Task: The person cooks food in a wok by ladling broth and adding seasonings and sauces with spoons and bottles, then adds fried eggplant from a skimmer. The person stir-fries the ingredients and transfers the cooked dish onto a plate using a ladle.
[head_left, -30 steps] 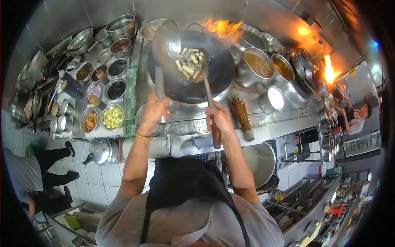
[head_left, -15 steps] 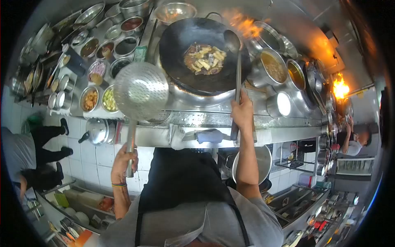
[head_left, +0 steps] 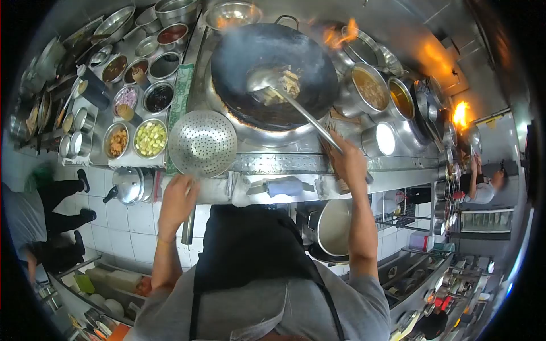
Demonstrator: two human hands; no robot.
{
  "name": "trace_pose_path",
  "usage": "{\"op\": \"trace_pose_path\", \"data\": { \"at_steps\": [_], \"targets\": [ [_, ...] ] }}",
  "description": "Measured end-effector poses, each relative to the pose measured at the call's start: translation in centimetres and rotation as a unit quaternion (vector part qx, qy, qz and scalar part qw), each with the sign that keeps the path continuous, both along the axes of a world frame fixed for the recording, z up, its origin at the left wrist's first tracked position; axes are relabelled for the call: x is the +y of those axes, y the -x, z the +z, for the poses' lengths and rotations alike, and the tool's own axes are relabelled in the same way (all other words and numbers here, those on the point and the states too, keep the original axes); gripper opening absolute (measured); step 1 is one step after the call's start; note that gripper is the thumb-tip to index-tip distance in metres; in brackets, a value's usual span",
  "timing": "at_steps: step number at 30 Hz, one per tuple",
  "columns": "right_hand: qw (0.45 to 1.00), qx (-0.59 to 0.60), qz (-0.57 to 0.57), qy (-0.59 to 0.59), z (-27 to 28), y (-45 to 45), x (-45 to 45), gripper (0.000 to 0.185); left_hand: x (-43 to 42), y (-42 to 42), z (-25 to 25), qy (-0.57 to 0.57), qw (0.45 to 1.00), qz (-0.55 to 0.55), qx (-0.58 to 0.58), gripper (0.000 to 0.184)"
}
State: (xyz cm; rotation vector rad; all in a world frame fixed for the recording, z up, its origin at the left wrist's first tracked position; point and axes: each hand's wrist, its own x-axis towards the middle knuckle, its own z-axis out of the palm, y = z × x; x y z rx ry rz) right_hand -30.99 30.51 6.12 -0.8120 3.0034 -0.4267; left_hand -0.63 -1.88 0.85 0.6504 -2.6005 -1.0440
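My right hand (head_left: 348, 162) is closed around the long handle of a steel ladle (head_left: 307, 116). The ladle's bowl is tipped inside a large black wok (head_left: 239, 108), against a small heap of pale and brown food pieces (head_left: 290, 83); steam partly veils them. My left hand (head_left: 178, 202) is over the handle of a round perforated skimmer (head_left: 203, 142), with its fingertips blurred near the perforated head. The skimmer lies at the counter edge in front of the wok, its handle end jutting out below my hand.
Left are bowls of diced green vegetable (head_left: 150, 138), orange pieces (head_left: 117, 141) and sauces. Pots of broth (head_left: 371, 91) and orange liquid (head_left: 402, 99) stand right of the wok. Flames (head_left: 341, 37) rise behind it. One person (head_left: 28, 210) stands left, another (head_left: 483, 190) works far right.
The skimmer has come down from mid-air to the counter edge, and my left hand has moved up its handle. The ladle's bowl has swung left from the wok's rim into the food.
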Motion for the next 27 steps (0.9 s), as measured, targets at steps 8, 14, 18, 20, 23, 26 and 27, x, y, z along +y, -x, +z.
{"op": "trace_pose_path", "data": {
  "at_steps": [8, 14, 18, 20, 23, 26, 27],
  "targets": [
    [0.987, 0.024, -0.114, 0.11, -3.0, -8.7, 3.8, 0.05, 5.2, 22.6, -0.2, 0.098, 0.928, -0.185, 0.309, 0.018],
    [0.987, -0.039, -0.146, 0.051, -0.9, -13.1, 6.4, 0.051, 5.5, 25.7, -1.0, 0.116, 0.964, -0.203, 0.128, 0.041],
    [0.996, 0.007, -0.06, -0.058, 5.0, -13.7, 6.5, 0.054, 6.4, 24.8, -1.0, 0.116, 0.972, -0.177, 0.102, 0.043],
    [0.996, 0.008, -0.044, -0.079, 6.3, -13.8, 5.3, 0.056, 7.1, 23.4, 0.6, 0.104, 0.974, -0.172, 0.101, 0.041],
    [0.993, 0.018, -0.024, -0.113, 8.9, -12.8, 3.5, 0.057, 7.4, 19.9, 5.5, 0.084, 0.971, -0.197, 0.105, 0.04],
    [0.991, 0.016, -0.01, -0.135, 9.0, -11.1, 2.5, 0.052, 7.0, 20.8, 6.1, 0.104, 0.967, -0.179, 0.148, 0.04],
    [0.99, 0.028, -0.006, -0.136, 8.2, -10.1, 1.8, 0.051, 6.9, 21.6, 5.2, 0.119, 0.967, -0.164, 0.156, 0.04]
  ]
}}
